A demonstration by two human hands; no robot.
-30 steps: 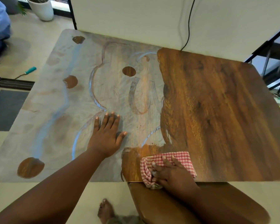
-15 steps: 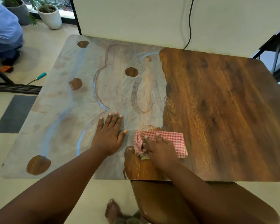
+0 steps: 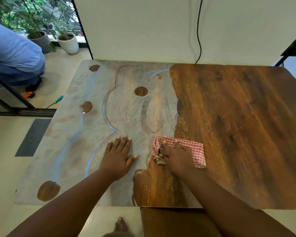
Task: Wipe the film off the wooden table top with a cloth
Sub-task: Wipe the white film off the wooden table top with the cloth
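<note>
The wooden table top (image 3: 237,127) shows bare brown grain on its right half. A grey-white film (image 3: 72,134) with swirls and round bare spots covers the left half. My right hand (image 3: 176,156) presses a folded red-and-white checked cloth (image 3: 193,147) flat on the table at the border between film and bare wood, near the front middle. My left hand (image 3: 118,154) lies flat on the film just left of the cloth, fingers spread, holding nothing. A freshly bared strip of wood runs from the cloth down to the front edge.
A white wall panel (image 3: 143,28) with a black cable (image 3: 198,31) stands behind the table. On the floor at left are potted plants (image 3: 68,42), a person in blue (image 3: 12,55), a teal-handled tool (image 3: 55,100) and a dark mat (image 3: 32,136). A brown seat (image 3: 169,221) sits below the front edge.
My right hand has pushed the cloth away from the front edge and slightly left, onto the film's border, leaving bare wood behind it. My left hand has stayed in place.
</note>
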